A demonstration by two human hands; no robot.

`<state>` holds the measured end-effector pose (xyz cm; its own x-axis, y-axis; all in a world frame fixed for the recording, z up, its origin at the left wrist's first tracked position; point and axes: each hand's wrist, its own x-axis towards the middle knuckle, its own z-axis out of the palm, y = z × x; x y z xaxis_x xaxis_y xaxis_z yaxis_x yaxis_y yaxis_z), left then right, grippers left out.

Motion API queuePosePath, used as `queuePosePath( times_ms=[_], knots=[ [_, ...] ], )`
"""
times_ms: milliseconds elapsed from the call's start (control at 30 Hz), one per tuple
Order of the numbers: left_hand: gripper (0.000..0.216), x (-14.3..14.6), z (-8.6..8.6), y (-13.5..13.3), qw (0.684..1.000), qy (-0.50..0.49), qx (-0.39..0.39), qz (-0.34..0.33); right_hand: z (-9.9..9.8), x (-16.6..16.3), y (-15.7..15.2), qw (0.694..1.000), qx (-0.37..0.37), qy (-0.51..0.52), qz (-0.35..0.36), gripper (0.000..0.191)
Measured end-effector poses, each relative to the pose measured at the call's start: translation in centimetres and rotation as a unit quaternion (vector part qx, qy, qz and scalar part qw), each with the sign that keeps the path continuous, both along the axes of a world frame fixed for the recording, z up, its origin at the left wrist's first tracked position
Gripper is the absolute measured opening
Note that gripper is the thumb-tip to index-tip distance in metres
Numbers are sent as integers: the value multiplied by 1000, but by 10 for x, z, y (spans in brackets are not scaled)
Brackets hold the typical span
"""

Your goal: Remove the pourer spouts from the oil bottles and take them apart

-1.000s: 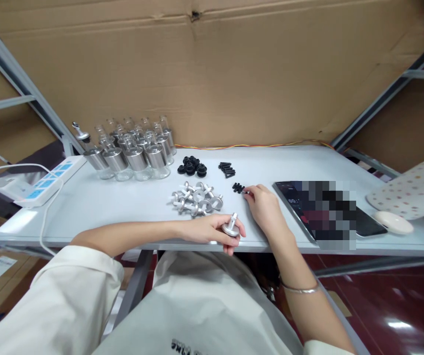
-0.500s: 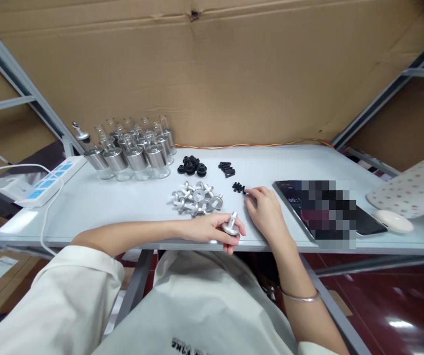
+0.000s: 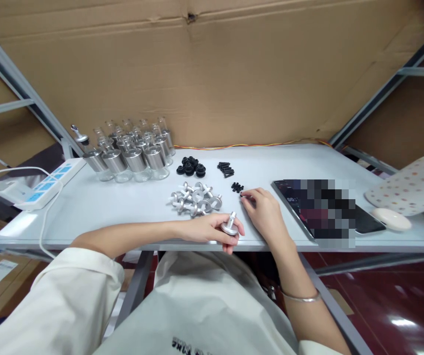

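Note:
My left hand [image 3: 217,230] is closed around a silver metal pourer spout [image 3: 230,224] near the table's front edge, its stem pointing up. My right hand [image 3: 264,212] rests on the table with thumb and forefinger pinched on a small black piece [image 3: 241,194]. Just beyond those fingertips is a little pile of similar black pieces [image 3: 237,187]. Several more silver pourer spouts [image 3: 198,195] are heaped beyond my left hand. Behind them are black ringed stoppers [image 3: 189,168], with black tube-like parts [image 3: 226,169] to their right.
Glass bottles with metal sleeves [image 3: 135,160] cluster at the back left, one topped with a pourer. A power strip [image 3: 51,182] with a white cable lies at the left edge. On the right are a phone [image 3: 289,197], a white oval object [image 3: 393,219] and a dotted bag [image 3: 407,190].
The fingertips of my right hand have drawn slightly back from the pile, with a black piece now showing between them. My left hand keeps its hold on the pourer spout.

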<state>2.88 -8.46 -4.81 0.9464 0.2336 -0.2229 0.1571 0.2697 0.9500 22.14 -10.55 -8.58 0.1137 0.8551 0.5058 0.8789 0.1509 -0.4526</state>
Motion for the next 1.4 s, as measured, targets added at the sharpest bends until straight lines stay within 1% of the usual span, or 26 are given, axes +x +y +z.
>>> queuePosePath(
  times_ms=[233, 433, 633, 767, 867, 933, 1000, 1067, 1133, 1200, 1267, 1300, 1333, 1367, 1400],
  knots=[
    [24, 0, 0, 0, 1000, -14, 4, -5, 0, 1, -1, 1000, -7, 11, -15, 17],
    [28, 0, 0, 0, 1000, -1, 4, -2, -1, 0, -1, 1000, -6, -23, -6, 22],
    [26, -1, 1, 0, 1000, -7, 6, -2, -2, -1, -1, 998, -14, -57, 10, 27],
    [26, -1, 3, 1, 1000, 1, 7, -6, -4, 0, 0, 998, -20, -59, 11, 28],
    [33, 0, 4, 0, 1000, 4, 1, 5, 1, -1, -1, 999, -11, -27, 19, 26],
    [36, 0, 4, -1, 1000, 2, -3, 24, 9, -4, -6, 999, 11, 40, 22, 23],
    [37, 0, 4, -2, 999, -2, 7, 40, 19, -11, -16, 989, 22, 139, 38, 24],
    [37, -1, 4, -4, 999, -1, 33, 41, 29, -19, -28, 969, -12, 218, 113, 27],
    [38, -3, 6, -5, 998, 3, 58, 37, 35, -26, -39, 950, -60, 238, 191, 24],
    [38, -5, 9, -6, 997, 5, 71, 38, 36, -31, -46, 948, -74, 234, 204, 21],
    [33, -8, 13, -6, 992, -1, 110, 66, 33, -34, -49, 952, -62, 245, 172, 25],
    [28, -10, 15, -5, 984, -7, 157, 86, 30, -34, -49, 951, -56, 261, 156, 29],
    [24, -11, 17, -4, 969, -10, 223, 104, 28, -34, -49, 946, -58, 283, 146, 32],
    [21, -12, 18, -2, 946, -9, 302, 117, 26, -35, -49, 938, -68, 308, 145, 34],
    [19, -13, 18, 0, 916, 0, 382, 120, 25, -35, -48, 928, -82, 330, 154, 35]
  ],
)
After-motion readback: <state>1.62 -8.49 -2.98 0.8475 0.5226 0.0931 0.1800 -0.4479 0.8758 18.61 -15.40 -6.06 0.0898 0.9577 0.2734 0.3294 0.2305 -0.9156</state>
